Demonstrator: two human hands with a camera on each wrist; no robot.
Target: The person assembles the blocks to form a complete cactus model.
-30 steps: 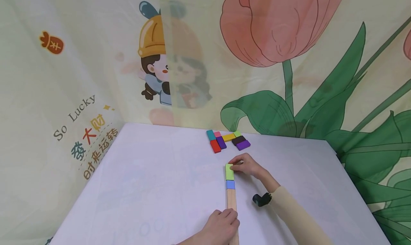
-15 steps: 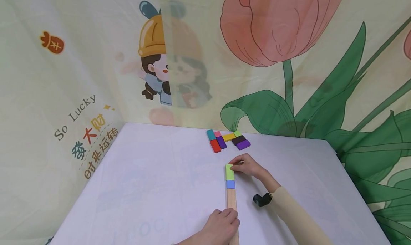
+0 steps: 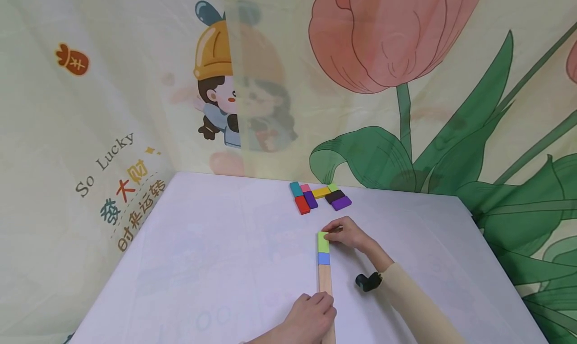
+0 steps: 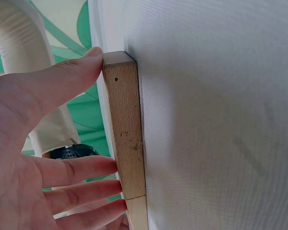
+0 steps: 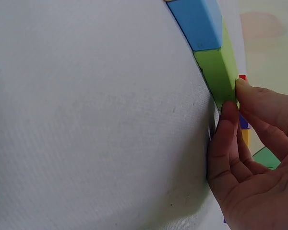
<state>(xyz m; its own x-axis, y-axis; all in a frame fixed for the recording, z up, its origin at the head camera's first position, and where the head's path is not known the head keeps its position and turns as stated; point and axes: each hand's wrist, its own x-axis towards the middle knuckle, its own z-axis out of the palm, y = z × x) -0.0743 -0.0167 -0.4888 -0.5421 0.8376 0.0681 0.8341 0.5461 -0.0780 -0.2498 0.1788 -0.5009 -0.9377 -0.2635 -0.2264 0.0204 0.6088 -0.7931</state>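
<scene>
A straight row of blocks runs away from me on the white table. At its far end lies a light green block [image 3: 323,243], which my right hand [image 3: 346,232] pinches between thumb and fingers. Against it sits a blue block [image 3: 323,258], then plain wooden blocks [image 3: 325,278]. My left hand [image 3: 311,316] rests on the wooden part. In the left wrist view, its fairly straight fingers [image 4: 86,191] touch one edge of the wood, and the thumb touches the end block [image 4: 125,120]. A seam between two wooden pieces shows beside the fingers. The head view hides the wood under that hand.
Beyond the row, several coloured blocks lie joined together: teal [image 3: 295,189], red [image 3: 302,205], yellow [image 3: 321,193], black [image 3: 335,197], purple [image 3: 341,203] and others. A printed curtain [image 3: 270,83] hangs behind the table's back edge. A black wrist camera [image 3: 368,281] sits at the right sleeve.
The light green block has shifted slightly right and toward me with my right hand, and its sides line up more closely with the blue block. The left hand stays still.
</scene>
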